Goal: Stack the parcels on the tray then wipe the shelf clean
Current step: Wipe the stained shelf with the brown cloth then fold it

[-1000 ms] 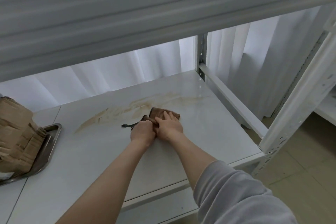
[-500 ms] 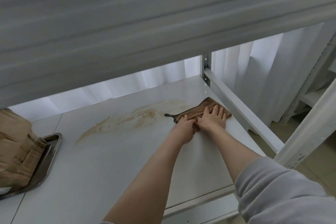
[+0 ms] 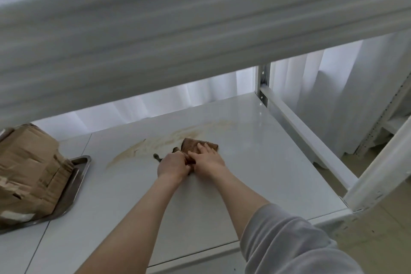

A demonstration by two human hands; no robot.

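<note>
A brown cloth lies on the white shelf at the middle, over the right end of a tan smear. My right hand presses flat on the cloth with straight fingers. My left hand sits beside it, fingers curled over the cloth's left end. Brown paper parcels are piled on a metal tray at the left edge of the shelf.
An upper shelf beam spans the top of the view, close to my head. A white upright post stands at the shelf's front right corner and a side rail runs along its right edge. White curtains hang behind.
Both hands slid the cloth right to the shelf's far right edge, then back left to the middle of the smear. The stain's right end looks fainter.
</note>
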